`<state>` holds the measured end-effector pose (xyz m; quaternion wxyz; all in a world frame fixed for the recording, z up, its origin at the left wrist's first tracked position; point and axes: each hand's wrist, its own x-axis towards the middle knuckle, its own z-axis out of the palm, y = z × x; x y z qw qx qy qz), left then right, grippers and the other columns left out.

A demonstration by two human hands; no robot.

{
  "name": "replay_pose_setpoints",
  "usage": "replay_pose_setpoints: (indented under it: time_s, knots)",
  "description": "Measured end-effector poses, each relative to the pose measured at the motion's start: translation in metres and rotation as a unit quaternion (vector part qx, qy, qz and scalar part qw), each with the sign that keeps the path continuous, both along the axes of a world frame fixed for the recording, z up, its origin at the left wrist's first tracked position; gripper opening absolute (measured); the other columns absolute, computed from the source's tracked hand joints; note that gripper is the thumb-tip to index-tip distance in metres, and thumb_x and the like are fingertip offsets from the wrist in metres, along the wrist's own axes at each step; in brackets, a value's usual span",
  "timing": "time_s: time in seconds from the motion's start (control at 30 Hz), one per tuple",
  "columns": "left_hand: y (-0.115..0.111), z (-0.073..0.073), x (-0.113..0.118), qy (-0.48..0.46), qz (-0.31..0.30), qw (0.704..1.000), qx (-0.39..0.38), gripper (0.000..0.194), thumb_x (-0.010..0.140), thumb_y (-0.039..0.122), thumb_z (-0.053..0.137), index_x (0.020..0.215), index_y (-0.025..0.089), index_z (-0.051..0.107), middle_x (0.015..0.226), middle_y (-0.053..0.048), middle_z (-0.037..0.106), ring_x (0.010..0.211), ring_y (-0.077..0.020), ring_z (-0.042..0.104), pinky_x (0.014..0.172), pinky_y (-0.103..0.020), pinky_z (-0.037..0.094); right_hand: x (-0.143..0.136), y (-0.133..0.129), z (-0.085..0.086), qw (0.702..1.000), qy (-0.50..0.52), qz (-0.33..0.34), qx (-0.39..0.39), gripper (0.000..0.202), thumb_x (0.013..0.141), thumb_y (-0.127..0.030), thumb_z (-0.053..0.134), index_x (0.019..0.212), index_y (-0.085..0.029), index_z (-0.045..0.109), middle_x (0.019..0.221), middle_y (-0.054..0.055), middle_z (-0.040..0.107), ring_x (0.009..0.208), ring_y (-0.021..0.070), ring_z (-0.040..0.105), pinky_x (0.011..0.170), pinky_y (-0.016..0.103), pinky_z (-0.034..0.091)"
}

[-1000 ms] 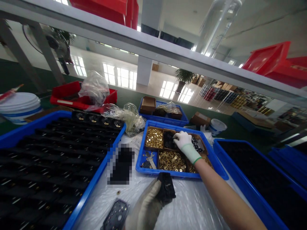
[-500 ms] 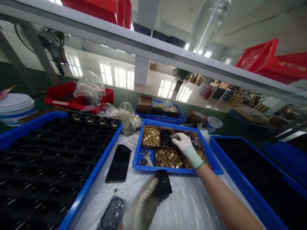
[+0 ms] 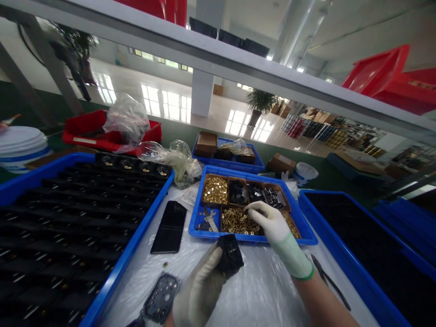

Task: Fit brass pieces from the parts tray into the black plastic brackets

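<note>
In my gloved left hand (image 3: 200, 284), closed around its side, is a black plastic housing (image 3: 230, 255) with small metal pieces on its face. My gloved right hand (image 3: 272, 222) is pinched above the compartment of brass washers (image 3: 238, 220); a dark speck shows at the fingertips, too small to name. Both hands are near a blue parts tray (image 3: 207, 235). Behind the right hand are compartments of small black parts (image 3: 237, 191), dark parts with silvery pieces (image 3: 256, 193) and brass pieces (image 3: 215, 190). A small metal wrench (image 3: 210, 220) lies in the tray's left corner.
A large blue tray (image 3: 126, 227) of black housings stands left, another blue tray (image 3: 340, 200) right. Between lie a black phone (image 3: 169, 227), a dark grey plate with holes (image 3: 161, 297) and pliers (image 3: 329, 279). A shelf rail (image 3: 218, 61) crosses overhead.
My right hand has come out of the small black parts compartment and moved toward me, over the washers. The left hand still holds the housing, nearly unmoved. The pliers now show.
</note>
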<state>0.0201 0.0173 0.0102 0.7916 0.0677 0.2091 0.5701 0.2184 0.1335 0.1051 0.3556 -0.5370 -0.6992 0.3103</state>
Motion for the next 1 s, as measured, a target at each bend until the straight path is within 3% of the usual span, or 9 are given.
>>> replay_pose_setpoints:
  time_s: [0.13, 0.23, 0.37, 0.53, 0.73, 0.9, 1.0]
  knots:
    - [0.001, 0.009, 0.001, -0.032, -0.006, 0.998, 0.061, 0.024, 0.096, 0.038, 0.089, 0.118, 0.029, 0.090, 0.129, -0.005, 0.087, 0.116, -0.0239, 0.076, 0.101, -0.035, 0.062, -0.018, -0.051, 0.007, 0.998, 0.021, 0.056, -0.022, 0.015, 0.091, -0.031, 0.071, 0.093, -0.026, 0.085, 0.095, 0.002, 0.080, 0.091, 0.0228, 0.074, 0.086, 0.036, 0.057]
    - [0.000, 0.008, 0.001, -0.042, -0.019, 0.995, 0.085, 0.024, 0.100, 0.036, 0.083, 0.122, 0.028, 0.089, 0.125, -0.005, 0.088, 0.121, -0.0238, 0.076, 0.116, -0.037, 0.056, -0.028, -0.068, 0.004, 0.996, 0.032, 0.079, -0.026, 0.014, 0.090, -0.024, 0.069, 0.090, -0.026, 0.083, 0.090, 0.001, 0.077, 0.087, 0.0208, 0.071, 0.083, 0.034, 0.056]
    - [-0.003, -0.001, 0.000, -0.013, -0.020, 0.994, 0.104, 0.033, 0.106, 0.034, 0.075, 0.136, 0.027, 0.084, 0.138, -0.006, 0.084, 0.137, -0.0276, 0.070, 0.137, -0.047, 0.038, -0.034, -0.072, -0.003, 0.996, 0.026, 0.084, -0.013, 0.016, 0.090, -0.019, 0.067, 0.088, -0.025, 0.081, 0.088, 0.001, 0.072, 0.084, 0.0198, 0.068, 0.080, 0.033, 0.055]
    - [-0.003, -0.007, -0.002, -0.003, -0.020, 0.992, 0.123, 0.036, 0.111, 0.032, 0.065, 0.143, 0.027, 0.080, 0.148, -0.006, 0.080, 0.149, -0.0292, 0.064, 0.142, -0.050, 0.029, -0.040, -0.073, -0.012, 0.996, 0.041, 0.073, 0.004, 0.013, 0.089, -0.018, 0.069, 0.089, -0.025, 0.080, 0.087, 0.001, 0.070, 0.083, 0.0201, 0.067, 0.081, 0.034, 0.056]
    - [-0.004, 0.000, -0.007, 0.034, -0.022, 0.991, 0.131, 0.039, 0.109, 0.035, 0.069, 0.145, 0.027, 0.079, 0.153, -0.009, 0.078, 0.155, -0.0344, 0.059, 0.140, -0.054, 0.033, -0.048, -0.080, -0.033, 0.994, 0.086, -0.008, 0.059, 0.007, 0.088, -0.023, 0.070, 0.086, -0.026, 0.075, 0.088, 0.001, 0.067, 0.085, 0.0213, 0.065, 0.080, 0.034, 0.055]
    - [-0.006, 0.000, -0.012, 0.110, -0.029, 0.982, 0.154, 0.041, 0.110, 0.033, 0.068, 0.150, 0.028, 0.076, 0.160, -0.008, 0.073, 0.158, -0.0353, 0.055, 0.139, -0.053, 0.036, -0.045, -0.082, -0.039, 0.995, 0.068, -0.003, 0.074, 0.012, 0.093, -0.021, 0.069, 0.082, -0.026, 0.072, 0.088, 0.001, 0.067, 0.086, 0.0220, 0.067, 0.079, 0.034, 0.055]
    - [-0.007, -0.001, -0.012, 0.107, -0.033, 0.982, 0.151, 0.040, 0.109, 0.033, 0.069, 0.148, 0.029, 0.078, 0.160, -0.007, 0.073, 0.161, -0.0349, 0.052, 0.139, -0.053, 0.035, -0.041, -0.085, -0.037, 0.995, 0.007, 0.030, 0.095, 0.014, 0.099, -0.018, 0.068, 0.090, -0.027, 0.075, 0.094, 0.003, 0.070, 0.093, 0.0235, 0.070, 0.084, 0.037, 0.055]
